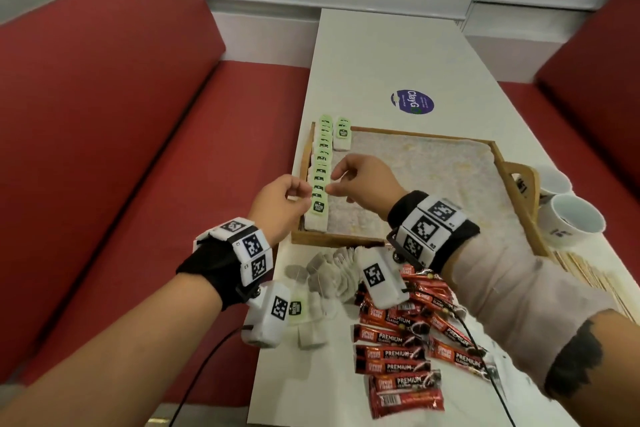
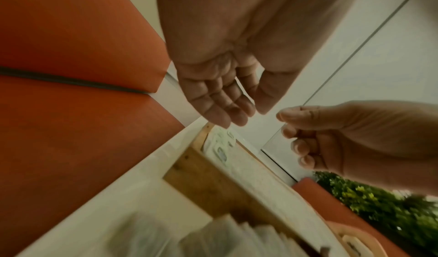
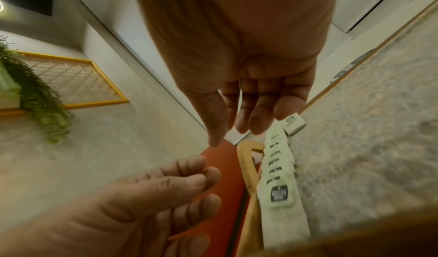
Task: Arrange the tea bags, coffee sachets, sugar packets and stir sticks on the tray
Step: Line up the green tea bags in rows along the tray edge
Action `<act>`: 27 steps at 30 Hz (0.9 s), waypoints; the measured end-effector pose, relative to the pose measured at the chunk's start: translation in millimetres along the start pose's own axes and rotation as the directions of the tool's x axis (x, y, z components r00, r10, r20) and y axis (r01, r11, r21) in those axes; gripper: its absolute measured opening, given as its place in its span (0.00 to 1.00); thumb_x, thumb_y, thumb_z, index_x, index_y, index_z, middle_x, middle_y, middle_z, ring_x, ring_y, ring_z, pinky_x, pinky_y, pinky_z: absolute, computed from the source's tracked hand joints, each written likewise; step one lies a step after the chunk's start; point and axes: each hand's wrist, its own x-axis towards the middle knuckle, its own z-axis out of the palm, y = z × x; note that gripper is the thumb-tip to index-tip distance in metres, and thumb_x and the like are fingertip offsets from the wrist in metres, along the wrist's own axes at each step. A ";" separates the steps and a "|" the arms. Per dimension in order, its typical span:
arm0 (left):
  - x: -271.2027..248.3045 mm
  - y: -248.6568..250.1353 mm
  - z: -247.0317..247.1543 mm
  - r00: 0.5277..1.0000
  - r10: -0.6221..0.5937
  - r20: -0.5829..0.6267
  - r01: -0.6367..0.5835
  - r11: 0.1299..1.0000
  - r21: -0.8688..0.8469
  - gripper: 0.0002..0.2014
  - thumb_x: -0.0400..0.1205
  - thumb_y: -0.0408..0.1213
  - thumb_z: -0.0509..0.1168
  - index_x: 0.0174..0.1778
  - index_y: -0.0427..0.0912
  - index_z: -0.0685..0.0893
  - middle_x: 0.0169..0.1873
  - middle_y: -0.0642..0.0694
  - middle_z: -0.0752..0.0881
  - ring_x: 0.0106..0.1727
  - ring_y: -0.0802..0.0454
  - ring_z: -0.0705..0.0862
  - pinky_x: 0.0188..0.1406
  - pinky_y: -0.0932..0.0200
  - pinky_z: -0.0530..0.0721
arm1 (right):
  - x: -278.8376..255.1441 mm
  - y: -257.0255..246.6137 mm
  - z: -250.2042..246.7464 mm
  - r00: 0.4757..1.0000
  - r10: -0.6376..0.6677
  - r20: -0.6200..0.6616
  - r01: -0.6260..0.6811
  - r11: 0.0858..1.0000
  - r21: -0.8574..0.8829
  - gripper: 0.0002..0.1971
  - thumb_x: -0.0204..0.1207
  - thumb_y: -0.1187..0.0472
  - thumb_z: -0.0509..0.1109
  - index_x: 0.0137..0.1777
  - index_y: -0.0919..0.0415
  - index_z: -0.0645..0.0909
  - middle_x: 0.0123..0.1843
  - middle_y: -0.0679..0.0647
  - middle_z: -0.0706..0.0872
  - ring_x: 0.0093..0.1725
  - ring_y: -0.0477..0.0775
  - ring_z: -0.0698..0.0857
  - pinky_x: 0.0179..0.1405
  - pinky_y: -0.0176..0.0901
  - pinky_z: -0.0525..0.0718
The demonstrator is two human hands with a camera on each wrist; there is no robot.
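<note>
A wooden tray lined with a pale cloth lies on the white table. Several tea bags with green tags stand in a row along its left side, and one more tea bag starts a second row at the far end. My left hand and right hand hover close together over the near end of the row. The wrist views show my left hand and right hand with relaxed fingers, holding nothing. Loose tea bags and red coffee sachets lie in front of the tray.
Wooden stir sticks lie at the table's right edge beside two white cups. A round purple sticker sits beyond the tray. Red bench seats flank the table on both sides.
</note>
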 end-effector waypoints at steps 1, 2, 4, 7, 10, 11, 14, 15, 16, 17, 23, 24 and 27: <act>-7.3 -4.7 0.3 1.000 -0.002 0.015 0.002 1.000 0.023 0.09 0.78 0.30 0.68 0.42 0.51 0.80 0.38 0.56 0.82 0.39 0.59 0.80 0.41 0.61 0.81 | -8.1 0.6 3.8 1.000 -0.006 0.016 0.006 1.000 -0.006 0.09 0.68 0.61 0.80 0.39 0.56 0.80 0.32 0.46 0.81 0.31 0.46 0.80 0.36 0.40 0.82; -14.8 -8.9 0.4 0.999 -0.001 0.033 -0.001 0.999 0.049 0.10 0.77 0.29 0.69 0.40 0.51 0.80 0.36 0.57 0.81 0.36 0.60 0.79 0.37 0.65 0.79 | -16.0 1.0 7.4 0.999 -0.011 0.034 0.011 1.000 -0.008 0.09 0.68 0.61 0.80 0.38 0.54 0.81 0.31 0.46 0.81 0.31 0.46 0.79 0.40 0.45 0.83; -28.7 -14.7 -1.1 0.996 0.004 0.084 -0.016 0.990 0.139 0.11 0.75 0.29 0.71 0.39 0.51 0.80 0.32 0.58 0.80 0.30 0.66 0.76 0.31 0.74 0.72 | -31.7 2.2 13.6 0.997 -0.022 0.074 0.023 1.000 -0.017 0.07 0.69 0.62 0.80 0.39 0.55 0.83 0.31 0.47 0.81 0.30 0.46 0.79 0.42 0.46 0.83; -45.1 -19.3 -5.3 0.980 -0.014 0.198 -0.051 0.946 0.321 0.13 0.73 0.31 0.74 0.37 0.54 0.79 0.37 0.56 0.83 0.32 0.67 0.78 0.31 0.76 0.72 | -54.4 4.2 20.4 0.987 -0.047 0.152 0.055 0.997 -0.051 0.05 0.68 0.61 0.79 0.42 0.59 0.87 0.31 0.47 0.82 0.30 0.43 0.78 0.36 0.37 0.78; -56.3 -20.8 -9.2 0.956 -0.090 0.279 -0.065 0.863 0.501 0.13 0.71 0.37 0.76 0.37 0.55 0.78 0.42 0.56 0.82 0.36 0.63 0.79 0.33 0.70 0.74 | -73.2 6.3 27.6 0.968 -0.053 0.246 0.088 0.987 -0.132 0.05 0.68 0.63 0.79 0.43 0.58 0.88 0.30 0.42 0.81 0.30 0.38 0.77 0.34 0.31 0.74; -59.0 -21.2 -10.0 0.951 -0.110 0.288 -0.074 0.827 0.558 0.12 0.71 0.39 0.77 0.38 0.55 0.78 0.43 0.56 0.80 0.37 0.62 0.78 0.34 0.68 0.73 | -78.8 6.1 29.7 0.959 -0.047 0.281 0.096 0.982 -0.164 0.06 0.67 0.63 0.80 0.43 0.57 0.88 0.30 0.42 0.81 0.30 0.39 0.77 0.34 0.32 0.75; -66.4 -25.1 -10.7 0.943 -0.149 0.298 -0.090 0.747 0.658 0.12 0.71 0.41 0.77 0.43 0.53 0.79 0.46 0.54 0.72 0.43 0.55 0.77 0.43 0.64 0.74 | -98.1 4.6 37.3 0.910 -0.040 0.414 0.153 0.957 -0.245 0.12 0.65 0.61 0.81 0.48 0.54 0.87 0.38 0.44 0.84 0.37 0.42 0.81 0.40 0.36 0.80; -69.1 -27.2 -10.5 0.941 -0.161 0.299 -0.088 0.735 0.672 0.12 0.72 0.41 0.77 0.45 0.52 0.80 0.48 0.53 0.71 0.44 0.55 0.77 0.45 0.63 0.74 | -105.2 4.6 41.4 0.888 -0.037 0.459 0.188 0.940 -0.286 0.16 0.63 0.59 0.82 0.52 0.54 0.86 0.44 0.47 0.85 0.42 0.45 0.82 0.45 0.39 0.82; -71.7 -29.5 -9.8 0.939 -0.175 0.297 -0.078 0.731 0.678 0.12 0.73 0.41 0.76 0.48 0.52 0.80 0.50 0.53 0.70 0.45 0.54 0.76 0.46 0.63 0.74 | -111.6 5.5 46.5 0.866 -0.028 0.499 0.223 0.915 -0.336 0.21 0.62 0.57 0.84 0.55 0.53 0.84 0.51 0.49 0.83 0.46 0.48 0.82 0.48 0.43 0.82; -74.0 -31.7 -9.1 0.938 -0.186 0.291 -0.066 0.731 0.679 0.12 0.75 0.41 0.75 0.51 0.51 0.81 0.53 0.52 0.70 0.45 0.55 0.76 0.48 0.63 0.75 | -117.7 6.1 51.4 0.850 -0.015 0.527 0.255 0.886 -0.387 0.26 0.60 0.56 0.84 0.59 0.52 0.81 0.55 0.51 0.79 0.49 0.51 0.81 0.49 0.46 0.82; -82.9 -34.9 -2.1 0.919 -0.260 0.296 -0.041 0.684 0.728 0.16 0.80 0.37 0.68 0.64 0.49 0.81 0.65 0.44 0.73 0.63 0.47 0.77 0.61 0.58 0.75 | -133.1 17.5 74.6 0.836 -0.020 0.549 0.399 0.708 -0.582 0.39 0.59 0.57 0.84 0.70 0.57 0.70 0.64 0.57 0.70 0.58 0.60 0.78 0.55 0.52 0.82; -83.9 -34.2 -1.0 0.915 -0.264 0.304 -0.048 0.677 0.734 0.17 0.80 0.36 0.67 0.65 0.49 0.81 0.65 0.44 0.73 0.64 0.46 0.77 0.61 0.59 0.74 | -133.7 19.1 76.8 0.846 -0.029 0.533 0.399 0.698 -0.594 0.39 0.61 0.58 0.83 0.71 0.59 0.69 0.64 0.59 0.70 0.58 0.61 0.78 0.54 0.52 0.82; -87.5 -32.3 0.3 0.912 -0.260 0.317 -0.055 0.689 0.723 0.19 0.80 0.31 0.65 0.67 0.47 0.80 0.64 0.44 0.77 0.65 0.47 0.78 0.60 0.61 0.74 | -134.8 21.0 77.8 0.870 -0.058 0.490 0.376 0.721 -0.582 0.36 0.68 0.58 0.79 0.73 0.60 0.67 0.62 0.61 0.71 0.56 0.63 0.80 0.51 0.52 0.82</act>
